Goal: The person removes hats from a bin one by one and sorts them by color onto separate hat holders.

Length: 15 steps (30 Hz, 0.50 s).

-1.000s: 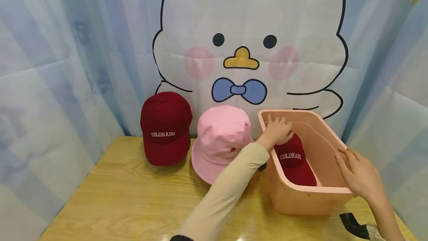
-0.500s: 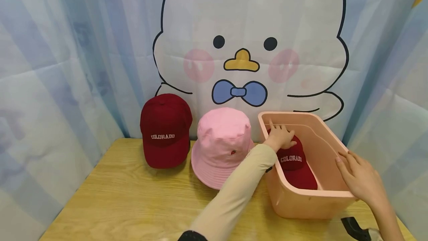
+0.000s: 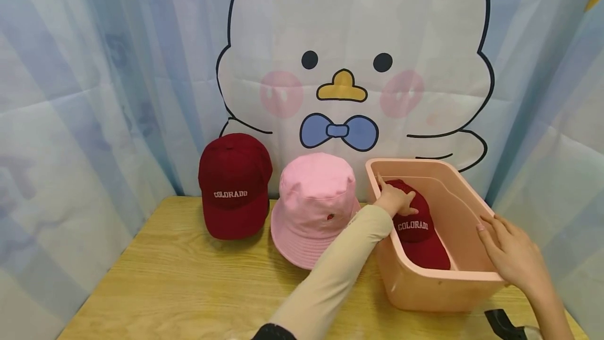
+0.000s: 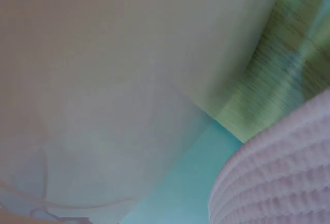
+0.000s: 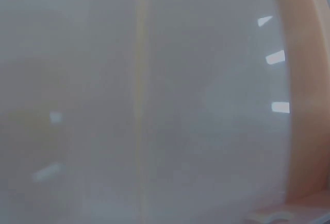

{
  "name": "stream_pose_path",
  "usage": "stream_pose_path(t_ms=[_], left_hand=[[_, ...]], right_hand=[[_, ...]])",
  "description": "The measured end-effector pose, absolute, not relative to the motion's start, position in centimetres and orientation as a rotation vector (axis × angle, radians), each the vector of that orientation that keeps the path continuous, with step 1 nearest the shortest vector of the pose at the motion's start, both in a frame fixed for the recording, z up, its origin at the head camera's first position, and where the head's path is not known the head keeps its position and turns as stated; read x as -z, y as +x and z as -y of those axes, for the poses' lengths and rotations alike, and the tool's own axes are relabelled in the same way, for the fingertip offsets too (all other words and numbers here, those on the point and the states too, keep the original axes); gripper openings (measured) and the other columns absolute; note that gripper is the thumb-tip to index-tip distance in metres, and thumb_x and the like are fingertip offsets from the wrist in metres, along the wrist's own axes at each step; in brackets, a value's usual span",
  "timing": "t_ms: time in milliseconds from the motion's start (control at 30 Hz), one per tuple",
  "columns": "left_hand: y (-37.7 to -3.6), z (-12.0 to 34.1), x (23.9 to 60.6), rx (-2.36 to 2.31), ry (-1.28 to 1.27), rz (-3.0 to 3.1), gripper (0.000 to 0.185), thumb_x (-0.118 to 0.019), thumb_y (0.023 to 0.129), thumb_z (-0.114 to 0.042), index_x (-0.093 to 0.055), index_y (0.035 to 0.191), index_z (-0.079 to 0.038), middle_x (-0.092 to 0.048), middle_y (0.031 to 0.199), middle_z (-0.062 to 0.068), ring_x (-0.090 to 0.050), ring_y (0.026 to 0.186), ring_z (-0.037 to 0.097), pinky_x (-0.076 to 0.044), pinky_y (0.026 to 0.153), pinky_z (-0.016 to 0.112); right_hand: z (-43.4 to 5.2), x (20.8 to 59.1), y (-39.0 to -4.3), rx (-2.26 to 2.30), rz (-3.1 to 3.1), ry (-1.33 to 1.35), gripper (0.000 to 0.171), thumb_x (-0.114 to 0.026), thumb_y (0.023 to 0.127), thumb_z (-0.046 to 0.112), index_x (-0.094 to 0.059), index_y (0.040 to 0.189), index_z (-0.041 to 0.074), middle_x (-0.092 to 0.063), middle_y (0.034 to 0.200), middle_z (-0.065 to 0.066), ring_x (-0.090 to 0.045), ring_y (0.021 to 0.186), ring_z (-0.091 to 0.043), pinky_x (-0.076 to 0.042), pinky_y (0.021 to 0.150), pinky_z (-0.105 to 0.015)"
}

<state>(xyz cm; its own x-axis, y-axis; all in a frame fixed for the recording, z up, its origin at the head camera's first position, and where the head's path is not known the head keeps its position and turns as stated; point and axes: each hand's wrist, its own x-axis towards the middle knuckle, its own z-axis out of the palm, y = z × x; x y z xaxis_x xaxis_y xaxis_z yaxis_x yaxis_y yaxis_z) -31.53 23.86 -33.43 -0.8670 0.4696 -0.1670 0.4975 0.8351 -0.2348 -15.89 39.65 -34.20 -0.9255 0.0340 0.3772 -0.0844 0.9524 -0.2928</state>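
**One cap binned, two hats still out**

Left hand (image 3: 395, 199) reaches into the pink bin (image 3: 439, 290) and rests on the crown of the dark red cap in the bin (image 3: 417, 235), fingers slightly bent over it; cannot tell whether it grips or only touches. Right hand (image 3: 511, 253) lies on the bin's right rim, fingers relaxed and spread, holding nothing.

Judged progress: one cap sits inside the bin, brim toward the near wall. The second red cap (image 3: 234, 185) and the pink bucket hat (image 3: 313, 206) stand on the wooden table (image 3: 179, 277), against the cartoon backdrop (image 3: 349, 41) (wrist views are blurred, nothing useful).

Writing: "COLORADO" in white on both red caps. The bucket hat has a small red emblem, no readable text.
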Motion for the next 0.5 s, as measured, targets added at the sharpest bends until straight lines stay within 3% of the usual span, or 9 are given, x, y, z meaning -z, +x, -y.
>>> stream_pose_path(t_ms=[267,500], left_hand=[[-31.57,-23.97,33.47,0.355,0.759,-2.897,0.059,-0.036,0.083,-0.065,-0.013,0.136,-0.051,-0.030,0.142,-0.016,-0.027,0.133,0.016,-0.003,0.107,0.053],[-31.69,-23.90,33.63,0.298,0.779,-2.881,0.059,-0.043,0.083,-0.058,-0.018,0.136,-0.048,-0.037,0.137,-0.022,-0.032,0.129,0.006,-0.005,0.107,0.053]], right_hand=[[-39.69,34.27,-15.83,-0.440,2.728,0.033,0.049,-0.032,0.097,0.031,-0.041,0.128,-0.006,-0.034,0.127,-0.038,-0.032,0.108,-0.057,-0.024,0.080,-0.067],[-39.70,34.13,-15.82,-0.435,2.724,0.034,0.049,-0.032,0.097,0.030,-0.041,0.127,-0.007,-0.035,0.127,-0.038,-0.033,0.107,-0.057,-0.025,0.079,-0.067]])
